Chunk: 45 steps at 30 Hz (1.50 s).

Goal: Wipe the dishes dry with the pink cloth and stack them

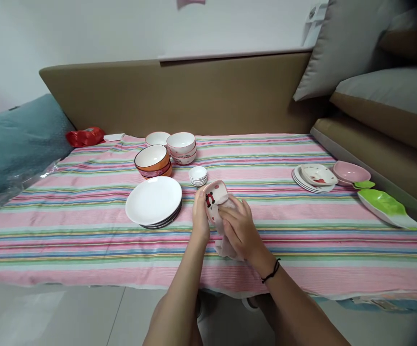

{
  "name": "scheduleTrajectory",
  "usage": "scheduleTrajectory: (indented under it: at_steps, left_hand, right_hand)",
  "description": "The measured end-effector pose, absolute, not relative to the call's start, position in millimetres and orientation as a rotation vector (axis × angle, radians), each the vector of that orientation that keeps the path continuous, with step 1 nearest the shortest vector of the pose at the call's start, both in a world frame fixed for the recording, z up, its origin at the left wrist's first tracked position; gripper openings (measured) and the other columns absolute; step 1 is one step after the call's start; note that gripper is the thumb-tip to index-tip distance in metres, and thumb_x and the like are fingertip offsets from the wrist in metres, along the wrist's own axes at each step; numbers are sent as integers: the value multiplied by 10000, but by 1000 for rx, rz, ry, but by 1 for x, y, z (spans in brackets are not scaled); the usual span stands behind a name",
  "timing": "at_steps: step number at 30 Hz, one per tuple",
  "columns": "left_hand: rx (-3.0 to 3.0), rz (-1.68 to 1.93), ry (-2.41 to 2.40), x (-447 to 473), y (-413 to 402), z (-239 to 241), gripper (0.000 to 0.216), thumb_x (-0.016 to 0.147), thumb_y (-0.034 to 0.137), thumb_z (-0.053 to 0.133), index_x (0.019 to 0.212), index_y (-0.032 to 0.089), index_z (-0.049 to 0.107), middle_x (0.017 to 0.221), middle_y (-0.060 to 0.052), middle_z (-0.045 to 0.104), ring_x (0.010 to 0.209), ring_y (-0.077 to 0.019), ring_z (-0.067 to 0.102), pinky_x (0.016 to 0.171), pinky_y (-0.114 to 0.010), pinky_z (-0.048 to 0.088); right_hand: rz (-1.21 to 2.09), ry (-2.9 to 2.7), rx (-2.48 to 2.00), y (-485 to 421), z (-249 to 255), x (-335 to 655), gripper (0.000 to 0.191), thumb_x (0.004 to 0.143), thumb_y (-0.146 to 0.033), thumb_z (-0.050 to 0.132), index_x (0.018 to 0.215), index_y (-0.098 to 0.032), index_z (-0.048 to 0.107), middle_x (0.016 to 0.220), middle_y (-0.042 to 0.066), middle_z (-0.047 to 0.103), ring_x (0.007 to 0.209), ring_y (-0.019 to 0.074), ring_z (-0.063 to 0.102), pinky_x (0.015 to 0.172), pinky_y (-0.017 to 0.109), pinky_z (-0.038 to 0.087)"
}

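Observation:
My left hand (200,218) grips a small white dish with a red and black pattern (216,194), tilted up above the striped cloth. My right hand (240,229) is closed on a pale pink cloth (226,247) and presses it against the dish's underside. A black band circles my right wrist. Both hands hover near the front middle of the striped sheet (85,226).
A stack of white plates (154,201), orange bowls (152,160), white patterned bowls (181,144) and small white saucers (197,175) sit left of centre. At the right lie white plates (314,179), a pink bowl (351,171) and a green leaf dish (386,205). Cushions stand behind.

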<state>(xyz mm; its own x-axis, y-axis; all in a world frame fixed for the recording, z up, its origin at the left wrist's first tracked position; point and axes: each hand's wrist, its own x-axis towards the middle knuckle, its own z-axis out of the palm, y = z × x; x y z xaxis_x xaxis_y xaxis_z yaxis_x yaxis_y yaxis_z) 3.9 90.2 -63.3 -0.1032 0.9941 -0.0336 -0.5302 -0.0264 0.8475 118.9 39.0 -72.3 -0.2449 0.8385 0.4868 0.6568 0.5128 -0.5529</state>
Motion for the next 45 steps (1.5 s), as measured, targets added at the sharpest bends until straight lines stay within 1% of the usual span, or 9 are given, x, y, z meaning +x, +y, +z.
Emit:
scheduleTrajectory:
  at_steps: [6, 10, 12, 15, 20, 23, 29, 40, 45]
  left_hand:
    - [643, 1488, 855, 2, 95, -68, 410, 849, 505, 502, 1057, 186, 654, 1028, -53, 692, 1033, -225, 615, 925, -342, 457]
    - [669, 1505, 862, -3, 95, -66, 454, 834, 538, 500, 1051, 172, 659, 1007, -55, 695, 966, -221, 631, 881, -334, 471]
    - [675, 1501, 877, -6, 97, -65, 463, 826, 546, 512, 1050, 169, 659, 993, -53, 695, 934, -212, 632, 843, -322, 478]
    - [687, 1523, 891, -9, 101, -67, 462, 811, 554, 534, 1043, 177, 662, 991, -48, 692, 936, -205, 625, 819, -305, 475]
    - [647, 1544, 866, -9, 107, -71, 455, 810, 542, 537, 1031, 166, 668, 1006, -50, 690, 994, -213, 614, 901, -319, 446]
    - [664, 1528, 852, -8, 105, -68, 449, 819, 540, 528, 1015, 163, 670, 996, -49, 690, 984, -212, 616, 917, -328, 442]
    - [864, 1436, 868, -9, 101, -68, 443, 854, 543, 476, 1026, 186, 674, 1032, -50, 682, 1062, -219, 589, 987, -348, 416]
    - [1056, 1440, 854, 1, 98, -63, 364, 911, 428, 413, 1018, 204, 679, 1096, -33, 677, 1108, -197, 576, 1049, -333, 381]
    - [1039, 1446, 815, -2, 100, -61, 354, 906, 419, 418, 1003, 198, 676, 1054, -28, 680, 1071, -195, 586, 1030, -326, 395]
  right_hand:
    - [483, -1780, -1071, 31, -65, 105, 333, 949, -263, 331, 1070, -201, 636, 1175, 75, 625, 1215, 224, 479, 990, 400, 379]
    - [289, -1913, -1240, 36, -67, 107, 316, 941, -218, 331, 959, -209, 646, 1019, 45, 677, 1254, 273, 413, 1034, 473, 268]
    - [171, -1938, -1322, 39, -69, 108, 291, 926, -210, 357, 1038, -194, 625, 1113, 53, 658, 1293, 313, 345, 1037, 516, 224]
    - [143, -1944, -1365, 40, -69, 106, 296, 920, -234, 388, 1130, -196, 592, 1227, 67, 610, 1184, 320, 413, 950, 508, 293]
    - [419, -1883, -1073, 37, -63, 93, 268, 931, -203, 354, 997, -184, 614, 991, 70, 663, 962, 223, 542, 852, 405, 421]
    - [429, -1817, -959, 40, -66, 91, 293, 916, -154, 356, 1054, -180, 613, 1024, 81, 658, 982, 206, 575, 866, 378, 463]
    - [177, -1849, -1058, 55, -80, 100, 344, 902, -100, 356, 851, -206, 679, 1009, 78, 674, 1019, 216, 599, 868, 392, 502]
    - [58, -1942, -1065, 57, -81, 98, 321, 909, -140, 367, 1172, -158, 550, 1360, 149, 481, 1426, 322, 204, 1070, 581, 357]
    - [3, -1954, -1086, 58, -83, 98, 371, 902, -159, 377, 1253, -154, 495, 1419, 150, 417, 1390, 334, 245, 1074, 618, 312]
